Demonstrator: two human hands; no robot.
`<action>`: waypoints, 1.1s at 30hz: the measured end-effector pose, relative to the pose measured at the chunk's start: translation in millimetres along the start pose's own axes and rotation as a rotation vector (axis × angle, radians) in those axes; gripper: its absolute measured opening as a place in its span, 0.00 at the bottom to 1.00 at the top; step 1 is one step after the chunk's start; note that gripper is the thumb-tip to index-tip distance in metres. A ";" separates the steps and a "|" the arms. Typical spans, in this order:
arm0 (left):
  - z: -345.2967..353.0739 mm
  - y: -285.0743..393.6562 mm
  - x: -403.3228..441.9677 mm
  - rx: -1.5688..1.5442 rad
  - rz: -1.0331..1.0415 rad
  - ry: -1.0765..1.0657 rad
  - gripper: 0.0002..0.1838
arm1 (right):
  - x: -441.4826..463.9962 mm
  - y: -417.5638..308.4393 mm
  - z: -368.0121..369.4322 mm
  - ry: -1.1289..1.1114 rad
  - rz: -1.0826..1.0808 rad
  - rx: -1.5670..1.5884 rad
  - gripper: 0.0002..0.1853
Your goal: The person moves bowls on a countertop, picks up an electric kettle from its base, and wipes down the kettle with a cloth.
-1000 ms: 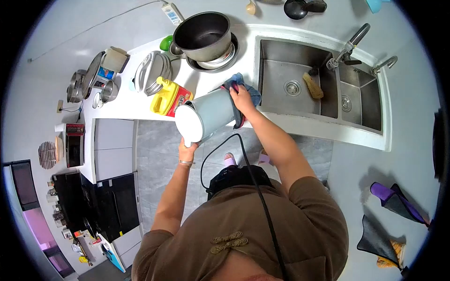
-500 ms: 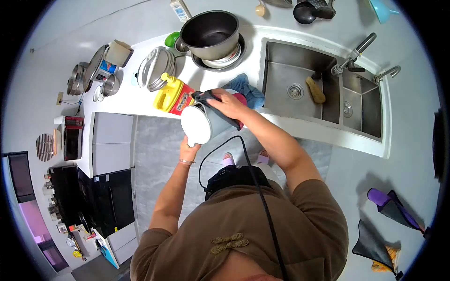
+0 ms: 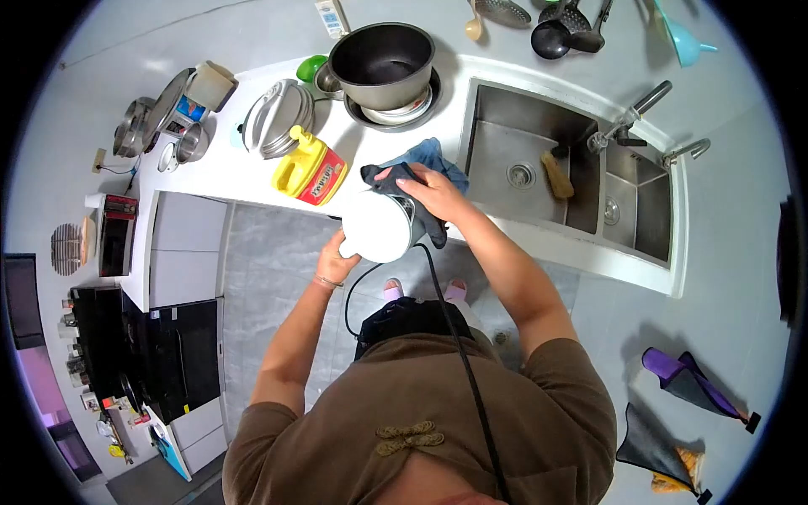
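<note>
A white lidded jug (image 3: pixel 377 228) is tilted in front of my body, past the counter's front edge, with its round white end facing up. My left hand (image 3: pixel 338 257) is closed on its lower left side, by a small white tab. Bunched under my right hand (image 3: pixel 436 195) is a dark cloth (image 3: pixel 431 229), held against the jug's far right side. Part of the jug is hidden by this cloth. A blue cloth (image 3: pixel 427 156) lies on the counter just behind my right hand. To the left stands a yellow bottle with a red label (image 3: pixel 301 172).
A large dark pot (image 3: pixel 382 67) sits on stacked dishes at the back of the counter (image 3: pixel 349 147). Left of it is a grey-lidded appliance (image 3: pixel 282 118). The double sink (image 3: pixel 509 139) on the right holds a tan sponge (image 3: pixel 555 175). A black cable (image 3: pixel 459 337) hangs down my front.
The jug has shifted right and turned, so its white end faces up more. My right hand and the dark cloth have moved right around its side. The view has shifted slightly.
</note>
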State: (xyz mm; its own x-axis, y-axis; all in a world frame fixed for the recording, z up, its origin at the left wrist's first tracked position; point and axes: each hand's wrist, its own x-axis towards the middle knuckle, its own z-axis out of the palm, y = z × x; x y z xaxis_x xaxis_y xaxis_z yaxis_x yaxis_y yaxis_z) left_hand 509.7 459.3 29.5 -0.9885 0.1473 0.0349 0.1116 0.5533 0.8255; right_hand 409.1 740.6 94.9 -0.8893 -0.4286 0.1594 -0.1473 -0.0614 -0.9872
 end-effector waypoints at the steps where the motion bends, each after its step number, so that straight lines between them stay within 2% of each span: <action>1: 1.6 -0.1 0.3 0.014 0.053 0.006 0.26 | -6.5 -18.6 -1.9 -0.047 -0.033 -0.008 0.16; 2: 2.1 0.2 -1.3 0.012 0.050 0.001 0.26 | -11.3 -27.7 -3.1 -0.092 -0.066 -0.015 0.16; 6: 5.4 -1.7 -3.8 -0.011 0.043 0.008 0.26 | -10.4 6.1 -9.1 -0.026 -0.116 -0.124 0.17; 7: 6.1 -0.3 -4.4 -0.039 0.026 0.024 0.26 | -4.3 15.8 -8.0 0.065 -0.163 -0.291 0.17; 8: 5.8 1.4 -6.2 -0.039 0.025 0.020 0.26 | -5.5 24.3 -9.4 0.097 0.052 -0.005 0.17; 11: 2.8 9.8 -2.6 -0.016 0.038 0.015 0.25 | 1.2 70.5 -17.4 0.212 0.068 -0.018 0.16; 13: 4.6 7.5 -2.1 -0.003 0.022 0.024 0.25 | 3.9 72.5 -22.8 0.202 -0.054 -0.429 0.17; 14: 4.7 6.9 -5.3 -0.004 0.021 0.026 0.25 | 1.0 74.4 -20.2 0.199 -0.054 -0.429 0.17; 16: 2.5 2.5 -4.9 0.082 0.091 0.000 0.25 | -3.4 41.7 -9.2 0.118 -0.033 -0.254 0.17; 17: 1.8 5.0 -4.3 0.081 0.087 0.001 0.25 | -7.4 2.0 -7.0 -0.020 -0.025 -0.160 0.18; 20: 2.4 12.1 -7.1 0.046 0.091 -0.032 0.26 | -12.5 -42.2 4.8 -0.219 -0.176 -0.253 0.17; 24: 2.3 12.5 -8.5 0.048 0.059 -0.068 0.26 | -6.6 -12.0 -1.3 -0.225 -0.122 -0.221 0.17; 26: 3.2 13.4 -10.4 0.039 0.032 -0.061 0.26 | -1.7 10.0 -7.2 -0.130 0.009 -0.187 0.20; 28: 2.4 11.6 -11.3 0.073 0.035 -0.070 0.27 | 8.8 80.2 -16.5 0.020 0.069 -0.224 0.24; 31: 6.3 5.6 -9.0 0.076 0.053 -0.022 0.27 | 12.9 88.1 -29.1 0.166 0.159 -0.221 0.27; 33: 6.6 3.5 -4.3 0.041 0.063 -0.026 0.29 | 14.3 81.9 -35.5 0.176 0.138 -0.309 0.26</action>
State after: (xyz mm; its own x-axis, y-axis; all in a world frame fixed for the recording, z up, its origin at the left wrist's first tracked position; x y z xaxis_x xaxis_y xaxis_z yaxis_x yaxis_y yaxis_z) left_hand 515.0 466.0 28.5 -0.9764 0.2038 0.0709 0.1781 0.5755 0.7982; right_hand 368.9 761.5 16.6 -0.9666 -0.2512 0.0503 -0.1204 0.2723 -0.9547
